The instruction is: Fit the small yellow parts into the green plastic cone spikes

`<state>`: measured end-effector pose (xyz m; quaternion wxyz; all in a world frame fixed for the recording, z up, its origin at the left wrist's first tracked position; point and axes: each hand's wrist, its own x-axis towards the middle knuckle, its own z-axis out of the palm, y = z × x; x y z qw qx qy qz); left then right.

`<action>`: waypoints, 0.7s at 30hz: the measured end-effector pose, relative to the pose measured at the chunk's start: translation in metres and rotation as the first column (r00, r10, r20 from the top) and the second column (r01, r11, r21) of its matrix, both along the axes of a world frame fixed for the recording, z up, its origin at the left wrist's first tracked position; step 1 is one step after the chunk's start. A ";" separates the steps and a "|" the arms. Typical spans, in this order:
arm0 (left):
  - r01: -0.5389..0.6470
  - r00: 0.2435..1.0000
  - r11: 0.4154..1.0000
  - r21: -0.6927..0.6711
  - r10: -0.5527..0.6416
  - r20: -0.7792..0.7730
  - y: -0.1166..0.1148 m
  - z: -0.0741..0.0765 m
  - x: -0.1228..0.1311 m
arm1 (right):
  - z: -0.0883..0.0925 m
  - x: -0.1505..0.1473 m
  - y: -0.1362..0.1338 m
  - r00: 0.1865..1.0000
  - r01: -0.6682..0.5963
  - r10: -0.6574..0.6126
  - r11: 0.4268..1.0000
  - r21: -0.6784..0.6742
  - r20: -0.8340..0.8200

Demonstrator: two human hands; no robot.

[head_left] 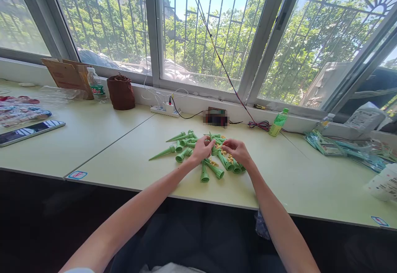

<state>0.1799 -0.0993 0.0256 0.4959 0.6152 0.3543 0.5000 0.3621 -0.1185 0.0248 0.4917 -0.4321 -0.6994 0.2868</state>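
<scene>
Both my hands are over a loose pile of hollow green plastic spikes on the table. My left hand (203,148) is closed around a green plastic spike (212,141), its narrow tip pointing up and away from me. Close beside it, my right hand (238,152) has its fingertips pinched together; whatever they hold is too small to make out. Small yellow pieces (229,157) lie between and under the hands. To the left are finished-looking spikes with ribbed caps (166,152). In front, open-ended spikes (204,176) show their round mouths.
Behind the pile are a power strip (164,109), a blurred dark box (216,117) and a green-labelled bottle (279,122). A brown pouch (120,92) and a tablet-like device (32,132) are on the left. Plastic packets (344,149) and a white container (384,184) occupy the right.
</scene>
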 end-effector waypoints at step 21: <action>-0.026 0.985 0.945 0.326 0.080 -0.153 0.002 -0.005 0.000 | 0.000 0.000 0.000 0.997 -0.055 0.057 0.998 -0.040 0.048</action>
